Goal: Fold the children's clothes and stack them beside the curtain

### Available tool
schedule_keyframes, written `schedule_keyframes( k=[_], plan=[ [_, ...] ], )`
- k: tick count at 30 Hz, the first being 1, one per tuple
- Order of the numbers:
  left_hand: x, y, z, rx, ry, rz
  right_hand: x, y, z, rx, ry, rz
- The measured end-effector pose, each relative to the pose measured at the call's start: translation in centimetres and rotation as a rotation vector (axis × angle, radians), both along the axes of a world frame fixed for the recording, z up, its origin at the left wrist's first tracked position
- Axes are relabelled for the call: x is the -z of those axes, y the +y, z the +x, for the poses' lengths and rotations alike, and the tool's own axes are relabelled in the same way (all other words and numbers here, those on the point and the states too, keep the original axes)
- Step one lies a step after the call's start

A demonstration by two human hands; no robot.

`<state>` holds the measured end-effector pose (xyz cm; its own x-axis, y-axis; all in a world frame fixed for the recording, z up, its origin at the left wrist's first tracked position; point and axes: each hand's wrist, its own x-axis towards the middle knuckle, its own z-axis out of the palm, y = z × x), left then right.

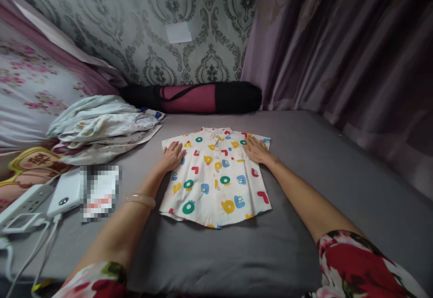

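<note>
Head view: the left hand and right hand lie palm down, fingers slightly spread, touching either side of the patterned shirt. It lies flat on the grey sheet, collar toward the wall, button line running near to far.

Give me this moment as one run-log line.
printed shirt: laid out, buttons up, on gray sheet | left hand: flat on one side | right hand: flat on opposite side
</note>
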<state>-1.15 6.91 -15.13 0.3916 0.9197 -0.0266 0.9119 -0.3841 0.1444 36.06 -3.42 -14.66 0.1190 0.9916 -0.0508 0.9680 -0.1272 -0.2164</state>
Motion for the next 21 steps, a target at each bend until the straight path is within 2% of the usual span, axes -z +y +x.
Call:
schedule_keyframes(
  k=[3,6,8,10,12,15,21],
  plan=[
    [-0.9,-0.7,-0.7,-0.079,-0.036,0.067,-1.1,-1.2,0.5,0.003,0.041,0.116],
    [-1.6,-2.7,-2.5,-0.201,-0.093,0.113,-2.1,-4.0,1.0,0.084,0.065,0.258],
    [-1.9,-4.4,-3.9,-0.24,-0.123,0.092,-2.6,-6.4,1.1,0.17,0.089,0.21],
    [-2.2,-6.3,-5.2,-0.234,-0.141,0.01,-3.0,-8.9,0.8,0.223,0.116,0.086],
    [-2.5,-8.2,-6.0,-0.219,-0.161,-0.09,-3.3,-11.2,0.0,0.225,0.139,-0.019],
    [-2.9,-11.1,-6.0,-0.204,-0.197,-0.183,-3.4,-13.9,-2.0,0.229,0.144,-0.087],
    [-3.7,-15.5,-4.5,-0.288,-0.219,-0.092,-3.3,-16.3,-5.0,0.295,0.046,-0.112]
  ],
)
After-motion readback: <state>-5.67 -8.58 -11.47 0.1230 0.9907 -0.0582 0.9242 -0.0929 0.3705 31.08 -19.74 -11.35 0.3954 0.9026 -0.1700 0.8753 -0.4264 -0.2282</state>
